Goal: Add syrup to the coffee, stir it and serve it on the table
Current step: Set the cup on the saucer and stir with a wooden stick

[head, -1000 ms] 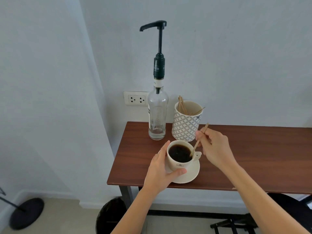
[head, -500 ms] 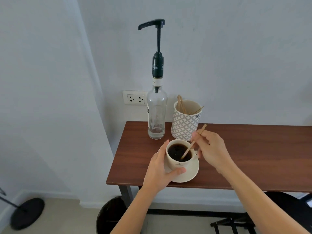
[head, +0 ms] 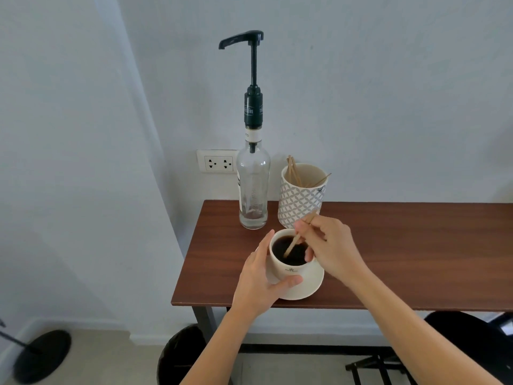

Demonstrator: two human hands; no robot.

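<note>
While my left hand [head: 259, 282] grips one coffee cup [head: 291, 262] on one saucer [head: 308, 287], my right hand [head: 330, 248] pinches one stir stick [head: 294, 243] dipped in it. One syrup bottle [head: 253, 184] and one stick holder [head: 302, 198] stand on the surface [head: 402, 245].

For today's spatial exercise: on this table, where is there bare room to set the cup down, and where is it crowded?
Free: the wide stretch of table to the right of the right hand. Crowded: the left end, where the syrup bottle, stick holder, cup on its saucer and the left hand cluster.

Cup [head: 288, 269] on saucer [head: 308, 287], table [head: 402, 245] front-left; bottle [head: 253, 190] behind; stick holder [head: 301, 198] right of bottle.
</note>
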